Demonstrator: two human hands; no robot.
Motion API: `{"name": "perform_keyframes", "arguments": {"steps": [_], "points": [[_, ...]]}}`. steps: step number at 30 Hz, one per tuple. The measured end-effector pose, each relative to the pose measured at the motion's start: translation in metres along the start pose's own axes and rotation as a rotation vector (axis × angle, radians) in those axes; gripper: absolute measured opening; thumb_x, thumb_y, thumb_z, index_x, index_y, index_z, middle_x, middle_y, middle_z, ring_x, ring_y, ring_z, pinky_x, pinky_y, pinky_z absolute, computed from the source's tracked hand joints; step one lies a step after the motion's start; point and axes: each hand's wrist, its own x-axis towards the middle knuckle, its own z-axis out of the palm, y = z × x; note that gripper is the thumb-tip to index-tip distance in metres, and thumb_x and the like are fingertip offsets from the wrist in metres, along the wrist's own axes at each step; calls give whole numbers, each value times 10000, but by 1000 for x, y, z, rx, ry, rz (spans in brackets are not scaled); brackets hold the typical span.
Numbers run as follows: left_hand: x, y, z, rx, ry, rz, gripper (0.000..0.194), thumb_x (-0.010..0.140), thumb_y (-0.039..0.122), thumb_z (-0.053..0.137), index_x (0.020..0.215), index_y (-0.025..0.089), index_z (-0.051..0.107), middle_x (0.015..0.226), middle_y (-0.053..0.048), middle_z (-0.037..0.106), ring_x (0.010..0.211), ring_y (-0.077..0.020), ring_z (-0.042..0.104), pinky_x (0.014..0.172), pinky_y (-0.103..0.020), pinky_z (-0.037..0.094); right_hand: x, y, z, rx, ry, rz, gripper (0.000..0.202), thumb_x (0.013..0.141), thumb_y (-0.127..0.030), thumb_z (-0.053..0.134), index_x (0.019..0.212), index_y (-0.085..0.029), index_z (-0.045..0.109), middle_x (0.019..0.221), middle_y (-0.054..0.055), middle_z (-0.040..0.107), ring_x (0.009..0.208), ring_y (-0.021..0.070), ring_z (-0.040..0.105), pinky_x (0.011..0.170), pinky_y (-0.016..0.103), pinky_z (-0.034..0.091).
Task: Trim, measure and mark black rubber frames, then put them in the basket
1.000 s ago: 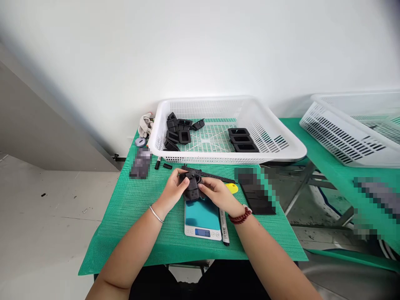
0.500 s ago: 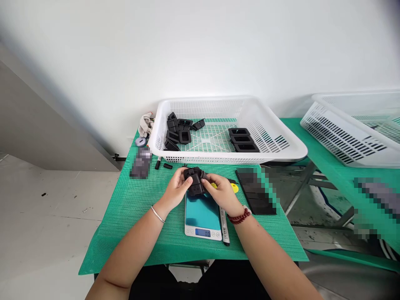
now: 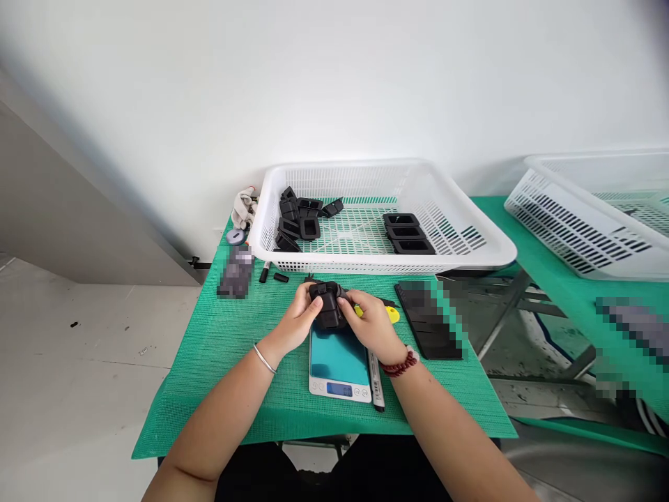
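Observation:
Both hands hold one black plastic part (image 3: 329,310) above the far end of a small digital scale (image 3: 339,362). My left hand (image 3: 297,317) is closed on its left side, thumb on the near face. On the right side, my right hand (image 3: 371,321) grips it with thumb and fingers. The scale has a shiny bluish plate and a lit display. A marker (image 3: 376,383) lies along the scale's right edge. Behind my right hand, a tool with a yellow handle (image 3: 391,315) is partly hidden.
A white plastic basket (image 3: 360,263) at the back holds several black frame-like parts (image 3: 410,233). To the right lies a dark flat panel (image 3: 428,328), partly pixelated. A black cap (image 3: 281,277) and a pale cloth (image 3: 243,209) are at left. Another white basket (image 3: 590,230) stands far right.
The black part is tilted very slightly differently in my hands. Both hands keep their hold, and everything else stays in place.

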Motion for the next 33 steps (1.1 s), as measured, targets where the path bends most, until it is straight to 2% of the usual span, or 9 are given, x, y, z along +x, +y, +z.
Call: {"name": "perform_keyframes", "arguments": {"steps": [6, 11, 14, 18, 23, 29, 33], "points": [[3, -4, 0, -14, 23, 54, 411, 821, 482, 587, 1131, 232, 485, 1201, -74, 545, 1207, -226, 478, 994, -350, 401, 2, 1, 0, 97, -77, -83, 171, 924, -329, 411, 837, -215, 504, 849, 60, 582, 789, 192, 535, 705, 320, 428], [1, -3, 2, 11, -26, 33, 389, 849, 463, 555, 1158, 243, 464, 1214, -77, 535, 1190, -223, 485, 963, -339, 418, 0, 0, 5, -8, 41, -28, 256, 929, -339, 385, 703, -225, 414, 696, 33, 519, 670, 177, 490, 626, 310, 375], [1, -3, 3, 2, -25, 47, 387, 856, 461, 546, 1167, 248, 456, 1206, -72, 534, 1183, -220, 490, 961, -345, 420, 0, -1, 7, -37, 89, 8, 275, 932, -353, 378, 686, -229, 387, 663, 24, 497, 651, 175, 478, 620, 314, 363], [2, -3, 3, -45, 5, 57, 391, 841, 472, 567, 1138, 236, 475, 1173, -63, 546, 1164, -219, 504, 967, -360, 424, 1, -1, 6, 26, 1, -54, 260, 937, -350, 360, 712, -227, 401, 727, 37, 519, 692, 179, 491, 656, 324, 398], [2, -1, 2, -73, 22, 80, 372, 856, 473, 545, 1125, 226, 476, 1183, -67, 552, 1165, -212, 500, 973, -356, 420, 2, -1, 4, 102, -107, -138, 146, 943, -298, 356, 887, -219, 466, 905, 67, 556, 845, 197, 520, 754, 346, 438], [0, 1, 5, 81, -17, 118, 443, 842, 491, 552, 1169, 211, 448, 1184, -90, 546, 1128, -232, 504, 965, -383, 412, 1, 3, 12, -64, 53, -109, 242, 949, -272, 327, 711, -232, 337, 707, 19, 486, 687, 181, 465, 698, 358, 397], [1, 0, 6, 71, -6, 117, 430, 849, 477, 551, 1170, 209, 453, 1181, -86, 543, 1144, -234, 498, 965, -379, 415, 2, 4, 13, -87, 48, -104, 268, 952, -274, 320, 687, -232, 313, 669, 9, 456, 668, 179, 436, 699, 369, 390]]}}
